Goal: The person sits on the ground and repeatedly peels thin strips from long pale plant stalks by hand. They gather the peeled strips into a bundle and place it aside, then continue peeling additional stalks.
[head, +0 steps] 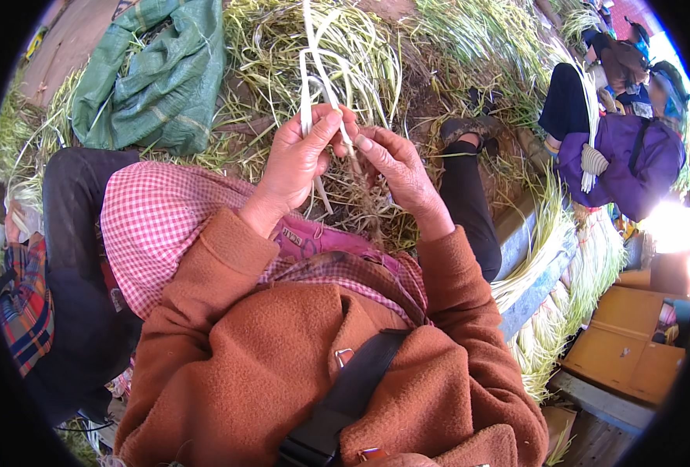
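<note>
My left hand [304, 153] pinches several pale, leek-like stalks [316, 64] between thumb and fingers, in front of my lap. Their long white and yellow-green leaves rise above the hand, and one pale end hangs below it. Close against it, my right hand [402, 169] has its thumb and fingers at the brownish lower end of a stalk [354, 157]. The fingertips partly hide that end. Beneath both hands lie loose roots and trimmings [351, 204].
A heap of pale leaves [251, 41] lies ahead, beside a green woven sack [164, 82]. Greener stalks [485, 41] spread beyond. At right are bundled stalks [596, 262], a brown cabinet [625, 338] and a person in purple [613, 157] holding stalks. A plaid sleeve [26, 298] shows at left.
</note>
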Demonstrator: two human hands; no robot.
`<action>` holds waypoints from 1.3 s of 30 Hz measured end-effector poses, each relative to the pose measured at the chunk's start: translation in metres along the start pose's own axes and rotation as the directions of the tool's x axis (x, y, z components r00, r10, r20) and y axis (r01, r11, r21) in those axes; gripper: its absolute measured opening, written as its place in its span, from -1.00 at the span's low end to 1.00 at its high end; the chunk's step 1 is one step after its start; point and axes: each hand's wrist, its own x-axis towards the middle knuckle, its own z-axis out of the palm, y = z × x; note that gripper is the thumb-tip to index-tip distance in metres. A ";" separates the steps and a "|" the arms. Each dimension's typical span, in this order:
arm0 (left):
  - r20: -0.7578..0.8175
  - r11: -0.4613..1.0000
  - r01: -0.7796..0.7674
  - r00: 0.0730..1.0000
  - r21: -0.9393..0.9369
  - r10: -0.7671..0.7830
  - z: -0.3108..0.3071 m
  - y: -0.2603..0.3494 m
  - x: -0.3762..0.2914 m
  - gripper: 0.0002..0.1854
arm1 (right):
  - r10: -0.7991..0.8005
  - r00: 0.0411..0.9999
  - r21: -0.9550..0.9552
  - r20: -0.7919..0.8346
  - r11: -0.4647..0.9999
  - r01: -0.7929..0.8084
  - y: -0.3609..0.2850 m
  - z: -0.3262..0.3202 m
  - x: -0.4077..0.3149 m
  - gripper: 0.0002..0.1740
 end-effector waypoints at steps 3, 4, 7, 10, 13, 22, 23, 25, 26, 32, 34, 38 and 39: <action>-0.090 0.996 -0.010 0.996 0.086 0.018 0.001 0.004 -0.001 -0.79 | 0.007 0.999 0.000 -0.037 1.000 -0.007 0.004 0.003 0.000 -0.71; -0.065 0.993 -0.041 0.997 0.113 0.049 0.001 0.005 -0.001 -0.79 | -0.039 0.998 0.026 -0.048 0.999 0.040 0.004 0.004 -0.001 -0.74; -0.136 0.970 -0.148 0.975 0.191 0.176 0.000 0.010 -0.002 -0.78 | -0.238 0.969 -0.107 -0.064 0.967 0.230 0.005 0.007 -0.001 -0.75; -0.219 0.944 -0.301 0.920 0.135 0.325 -0.003 0.021 0.000 -0.80 | -0.223 0.968 -0.108 -0.116 0.972 0.211 0.011 0.000 -0.004 -0.76; -0.268 0.903 -0.405 0.862 0.142 0.429 -0.009 0.038 0.001 -0.80 | -0.358 0.921 -0.376 -0.154 0.883 0.280 0.032 -0.028 -0.008 -0.78; -0.298 0.838 -0.533 0.786 0.121 0.543 -0.031 0.072 -0.007 -0.81 | -0.063 0.942 -0.934 -0.329 0.166 -0.315 0.107 -0.131 -0.012 -0.82; -0.265 0.864 -0.495 0.824 0.095 0.501 -0.028 0.066 -0.006 -0.81 | -0.214 0.951 -0.924 -0.224 0.358 -0.137 0.097 -0.126 -0.011 -0.74; -0.270 0.929 -0.367 0.891 0.049 0.366 -0.024 0.055 0.000 -0.82 | -0.239 0.951 -0.664 -0.194 0.746 0.052 0.065 -0.099 0.002 -0.63; -0.246 0.949 -0.316 0.918 0.018 0.310 -0.020 0.048 0.001 -0.81 | -0.183 0.967 -0.474 -0.177 0.877 0.080 0.047 -0.081 0.006 -0.62; -0.202 0.978 -0.099 0.970 0.185 0.136 -0.005 0.020 -0.002 -0.76 | -0.143 0.987 0.068 0.075 0.988 0.138 -0.011 0.020 0.024 -0.76; -0.192 0.979 -0.101 0.972 0.176 0.135 -0.005 0.018 -0.004 -0.76 | -0.170 0.985 0.046 0.027 0.985 0.168 -0.013 0.028 0.025 -0.82; -0.156 0.983 -0.151 0.973 0.109 0.167 -0.003 0.016 -0.004 -0.77 | -0.237 0.969 0.123 -0.067 0.962 0.244 -0.008 0.028 0.025 -0.87; -0.145 0.980 -0.178 0.971 0.093 0.191 -0.002 0.015 -0.004 -0.77 | -0.217 0.972 0.150 -0.091 0.962 0.229 -0.007 0.027 0.024 -0.87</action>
